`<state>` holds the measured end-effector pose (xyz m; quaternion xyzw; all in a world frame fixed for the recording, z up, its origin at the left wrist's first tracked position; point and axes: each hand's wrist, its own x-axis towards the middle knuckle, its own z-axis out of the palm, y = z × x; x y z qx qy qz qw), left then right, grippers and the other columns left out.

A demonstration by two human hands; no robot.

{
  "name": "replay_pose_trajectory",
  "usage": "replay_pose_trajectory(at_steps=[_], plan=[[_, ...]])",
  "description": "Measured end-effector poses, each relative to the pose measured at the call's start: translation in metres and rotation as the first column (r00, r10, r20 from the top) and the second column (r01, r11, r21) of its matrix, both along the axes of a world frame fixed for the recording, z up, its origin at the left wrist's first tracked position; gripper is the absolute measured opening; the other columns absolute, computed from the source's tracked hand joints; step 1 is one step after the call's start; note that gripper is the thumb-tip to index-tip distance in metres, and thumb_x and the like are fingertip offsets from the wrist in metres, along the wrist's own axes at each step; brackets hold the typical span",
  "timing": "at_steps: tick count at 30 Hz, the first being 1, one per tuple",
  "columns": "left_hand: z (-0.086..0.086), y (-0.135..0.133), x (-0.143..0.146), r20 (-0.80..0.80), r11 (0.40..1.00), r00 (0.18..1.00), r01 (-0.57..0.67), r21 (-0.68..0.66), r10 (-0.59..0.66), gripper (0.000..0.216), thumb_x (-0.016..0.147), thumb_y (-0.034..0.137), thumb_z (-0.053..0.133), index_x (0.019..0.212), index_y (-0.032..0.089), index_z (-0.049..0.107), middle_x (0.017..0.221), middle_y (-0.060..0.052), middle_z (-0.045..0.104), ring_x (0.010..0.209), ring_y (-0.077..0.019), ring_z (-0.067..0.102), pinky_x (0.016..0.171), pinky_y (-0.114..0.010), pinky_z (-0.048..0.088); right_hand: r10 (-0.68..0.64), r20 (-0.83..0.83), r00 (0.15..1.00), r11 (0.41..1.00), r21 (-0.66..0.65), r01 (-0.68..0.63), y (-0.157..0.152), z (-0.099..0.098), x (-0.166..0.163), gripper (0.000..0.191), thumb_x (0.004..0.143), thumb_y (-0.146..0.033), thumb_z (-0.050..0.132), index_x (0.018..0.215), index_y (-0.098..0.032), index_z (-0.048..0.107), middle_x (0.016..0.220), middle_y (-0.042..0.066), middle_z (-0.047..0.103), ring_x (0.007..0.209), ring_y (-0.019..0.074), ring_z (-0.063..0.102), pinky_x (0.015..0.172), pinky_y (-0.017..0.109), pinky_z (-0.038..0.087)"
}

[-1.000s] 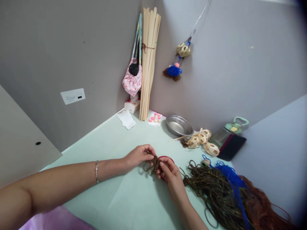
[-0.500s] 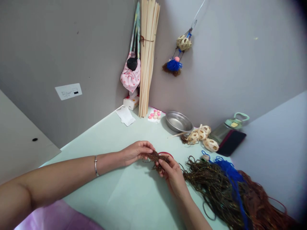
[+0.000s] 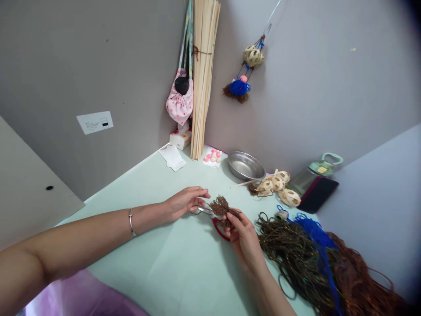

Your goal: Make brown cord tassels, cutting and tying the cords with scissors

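A brown cord tassel [image 3: 219, 204] with a frizzy cut end is pinched between the thumb and fingers of my right hand [image 3: 242, 229]. The frizzy end points up and to the left. My left hand [image 3: 186, 202] is just left of it, apart from the tassel, with fingers loosely stretched out. Below the tassel lies a pair of scissors with a red handle [image 3: 219, 230]. Its metal blades point left, their tip close to my left fingers; I cannot tell whether they touch. My right hand and the tassel cover part of the scissors.
Brown, blue and rust cords [image 3: 296, 254] pile up at right. Behind stand a steel bowl [image 3: 246, 166], woven balls [image 3: 274, 183], a phone [image 3: 314, 195] and a bottle [image 3: 301, 179]. Wood strips [image 3: 204, 79] lean in the corner, near pink beads [image 3: 213, 156]. A finished ornament [image 3: 251, 57] hangs above.
My left hand has let go of the tassel and moved slightly up and left. My right hand has shifted right with the tassel, whose frizzy end now fans out, uncovering the scissors more.
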<state>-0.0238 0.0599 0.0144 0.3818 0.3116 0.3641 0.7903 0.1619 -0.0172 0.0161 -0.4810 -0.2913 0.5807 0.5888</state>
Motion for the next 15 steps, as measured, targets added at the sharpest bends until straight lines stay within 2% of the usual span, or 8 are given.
replay_pose_trajectory(at_steps=[2,4,6,8,9,11,13,15], plan=[[0.0018,0.0011,-0.0024,-0.062,0.997,0.997,-0.045,0.070,0.049,0.029,0.075,0.038,0.073,0.085,0.013,0.062,0.090,-0.005,0.059,0.060,-0.0051,0.045,0.043,-0.019,0.018,-0.011,-0.004,1.000,1.000,-0.001,0.011,-0.0004,0.0011,0.0011,0.030,0.063,-0.027,0.088,0.084,-0.017,0.070,0.068,0.000,0.069,0.048,0.0069,0.048,0.043,0.018,0.038],[0.0040,0.0025,-0.0052,-0.135,0.986,0.985,-0.091,0.143,0.110,0.027,0.079,0.040,0.069,0.086,0.014,0.061,0.074,0.001,0.051,0.054,-0.0050,0.035,0.044,-0.020,0.016,-0.022,-0.007,1.000,1.000,-0.005,0.022,-0.0008,0.0026,0.0021,0.028,0.063,-0.027,0.088,0.081,-0.017,0.070,0.069,0.000,0.068,0.049,0.0076,0.048,0.043,0.018,0.038],[0.0061,0.0042,-0.0078,-0.218,0.970,0.962,-0.118,0.213,0.165,0.026,0.083,0.042,0.063,0.088,0.016,0.061,0.063,0.005,0.040,0.052,-0.0067,0.029,0.046,-0.021,0.017,-0.029,-0.007,1.000,0.999,-0.014,0.029,-0.0012,0.0042,0.0028,0.027,0.062,-0.028,0.088,0.079,-0.017,0.070,0.069,0.001,0.068,0.049,0.0083,0.048,0.042,0.019,0.038],[0.0077,0.0058,-0.0094,-0.309,0.939,0.931,-0.085,0.333,0.194,0.026,0.087,0.045,0.057,0.089,0.018,0.061,0.062,0.005,0.040,0.055,-0.0086,0.034,0.051,-0.021,0.024,-0.031,-0.005,1.000,0.999,-0.023,0.030,-0.0014,0.0053,0.0032,0.028,0.061,-0.028,0.088,0.078,-0.017,0.069,0.068,0.001,0.068,0.048,0.0081,0.047,0.041,0.020,0.037],[0.0082,0.0065,-0.0099,-0.354,0.907,0.914,-0.033,0.420,0.197,0.027,0.088,0.046,0.056,0.088,0.019,0.062,0.066,0.004,0.046,0.060,-0.0099,0.040,0.056,-0.022,0.030,-0.028,-0.005,1.000,0.999,-0.026,0.028,-0.0013,0.0055,0.0035,0.028,0.061,-0.028,0.088,0.078,-0.017,0.069,0.069,0.001,0.068,0.048,0.0078,0.047,0.040,0.019,0.037],[0.0087,0.0066,-0.0102,-0.442,0.798,0.873,0.110,0.593,0.208,0.029,0.088,0.048,0.056,0.090,0.020,0.065,0.082,-0.001,0.059,0.079,-0.0149,0.052,0.073,-0.025,0.040,-0.022,-0.002,1.000,0.999,-0.027,0.022,-0.0011,0.0051,0.0038,0.029,0.061,-0.029,0.088,0.078,-0.017,0.069,0.069,0.001,0.069,0.047,0.0069,0.047,0.041,0.018,0.036],[0.0091,0.0043,-0.0101,-0.481,0.686,0.837,0.190,0.702,0.260,0.032,0.084,0.050,0.063,0.099,0.022,0.067,0.107,-0.005,0.065,0.105,-0.0228,0.055,0.095,-0.033,0.038,-0.012,0.005,1.000,1.000,-0.025,0.012,-0.0011,0.0040,0.0035,0.030,0.061,-0.031,0.088,0.079,-0.017,0.069,0.069,0.001,0.069,0.046,0.0060,0.047,0.040,0.017,0.035],[0.0098,-0.0012,-0.0095,-0.455,0.638,0.839,0.179,0.749,0.299,0.048,0.077,0.050,0.072,0.117,0.023,0.063,0.129,-0.009,0.058,0.125,-0.0288,0.047,0.108,-0.039,0.032,0.008,0.019,1.000,1.000,-0.022,-0.007,-0.0020,0.0027,0.0015,0.031,0.063,-0.032,0.087,0.083,-0.017,0.070,0.069,0.001,0.070,0.045,0.0057,0.046,0.040,0.017,0.034]])
